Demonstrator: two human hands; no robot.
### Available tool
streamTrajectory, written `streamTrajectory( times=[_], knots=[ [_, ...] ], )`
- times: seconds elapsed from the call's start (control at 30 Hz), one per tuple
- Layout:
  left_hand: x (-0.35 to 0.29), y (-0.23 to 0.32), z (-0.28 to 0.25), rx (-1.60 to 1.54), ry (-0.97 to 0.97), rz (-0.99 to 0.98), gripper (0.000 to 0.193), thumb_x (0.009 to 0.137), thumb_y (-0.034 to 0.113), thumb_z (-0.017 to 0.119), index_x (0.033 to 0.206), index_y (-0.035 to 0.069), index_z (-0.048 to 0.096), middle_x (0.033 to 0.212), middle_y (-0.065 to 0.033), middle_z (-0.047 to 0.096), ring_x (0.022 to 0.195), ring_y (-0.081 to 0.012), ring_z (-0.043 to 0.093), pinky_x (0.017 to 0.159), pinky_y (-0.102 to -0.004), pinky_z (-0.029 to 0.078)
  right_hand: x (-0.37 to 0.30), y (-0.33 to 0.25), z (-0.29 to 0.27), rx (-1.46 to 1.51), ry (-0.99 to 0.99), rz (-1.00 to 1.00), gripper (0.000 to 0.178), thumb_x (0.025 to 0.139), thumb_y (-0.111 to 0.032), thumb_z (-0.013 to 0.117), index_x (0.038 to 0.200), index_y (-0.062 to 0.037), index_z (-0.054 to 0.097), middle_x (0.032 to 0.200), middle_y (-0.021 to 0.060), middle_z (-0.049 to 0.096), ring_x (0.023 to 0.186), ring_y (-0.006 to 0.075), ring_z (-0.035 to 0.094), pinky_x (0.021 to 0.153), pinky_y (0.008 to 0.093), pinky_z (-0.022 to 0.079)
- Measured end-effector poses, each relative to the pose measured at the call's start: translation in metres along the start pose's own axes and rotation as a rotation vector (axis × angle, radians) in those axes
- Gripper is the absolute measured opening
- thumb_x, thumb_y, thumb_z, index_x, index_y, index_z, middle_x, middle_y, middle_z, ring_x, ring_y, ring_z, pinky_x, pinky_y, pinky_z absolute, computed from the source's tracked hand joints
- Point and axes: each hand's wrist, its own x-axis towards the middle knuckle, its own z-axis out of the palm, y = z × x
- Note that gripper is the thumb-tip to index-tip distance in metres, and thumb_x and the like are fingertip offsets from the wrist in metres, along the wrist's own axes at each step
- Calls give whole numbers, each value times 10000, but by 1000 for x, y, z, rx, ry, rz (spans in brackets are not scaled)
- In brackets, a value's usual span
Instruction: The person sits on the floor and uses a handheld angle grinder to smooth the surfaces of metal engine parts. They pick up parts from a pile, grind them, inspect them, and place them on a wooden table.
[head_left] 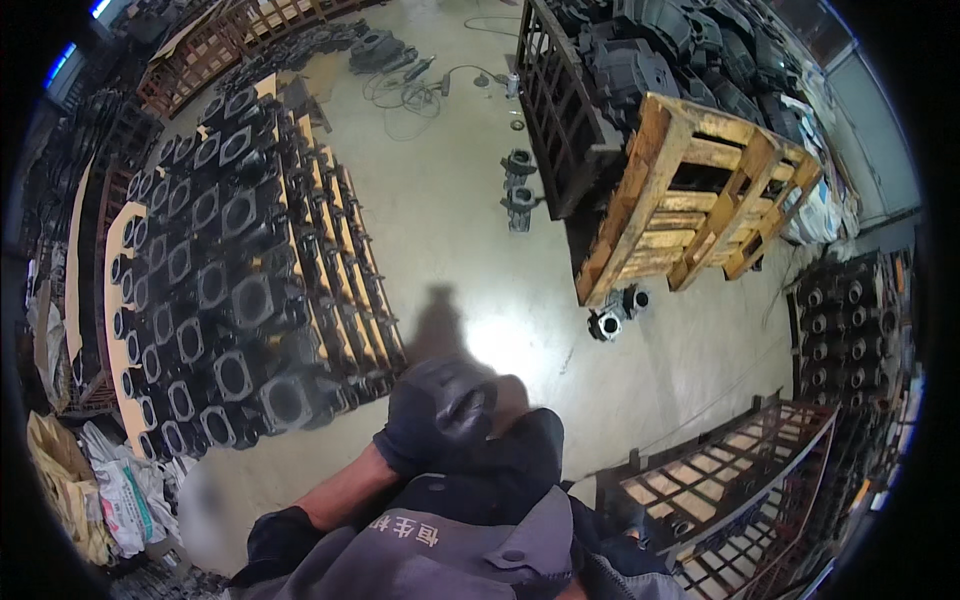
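Observation:
My left hand (436,408), in a dark glove, is raised in front of my chest at the lower middle. A strip of bare forearm shows between the glove and a dark sleeve. Its fingers look curled in, and whatever they may hold is hidden. Just right of it, a dark rounded shape (528,445) and a small brownish patch lie close against my body. My right hand may be there, but its fingers cannot be made out. The grey jacket (440,545) fills the bottom edge.
Tiered black metal castings (238,215) with yellowish sheets between layers stand left. A wooden pallet (690,205) leans on a metal crate (568,130) of castings. Small castings (605,324) sit on the floor (450,240). A metal rack (740,490) stands lower right; cables (400,100) lie farther off.

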Motion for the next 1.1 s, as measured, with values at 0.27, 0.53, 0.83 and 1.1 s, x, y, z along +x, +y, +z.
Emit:
streamTrajectory(
  times=[0.27, 0.53, 0.83, 1.1],
  knots=[
    [128, -60, 20, 127, 206, -85, 116, 787, 49, 726, 902, 42, 716, 936, -162, 719, 875, -374, 691, 772, -458, 557, 147, -161, -100, 178, -124, -148, 266, 904, -275, 699, 1033, -48, 749, 827, 110, 752, 690, 205, 704, 599, 359, 552],
    [166, -122, -41, 227, 421, -498, 97, 778, 119, 749, 818, 48, 695, 823, -151, 697, 770, -350, 677, 679, -428, 530, 325, -499, -257, 235, -31, -367, 309, 960, -268, 681, 804, -3, 717, 702, 88, 720, 559, 157, 630, 541, 321, 493],
    [338, -273, -177, 293, 611, -296, 314, 779, 41, 709, 1090, 63, 668, 1001, -142, 723, 1031, -360, 686, 920, -464, 536, 383, -776, -211, -241, 19, -606, 422, 970, -419, 663, 988, -2, 727, 889, 177, 752, 799, 304, 715, 760, 442, 541],
    [472, -384, -329, 370, 663, -440, 280, 768, 38, 703, 1048, 47, 687, 1018, -160, 735, 1004, -384, 696, 945, -489, 527, 389, -905, -154, -520, -225, -462, 428, 932, -472, 651, 1046, -72, 749, 1022, 192, 749, 973, 381, 702, 858, 467, 543]
  ],
)
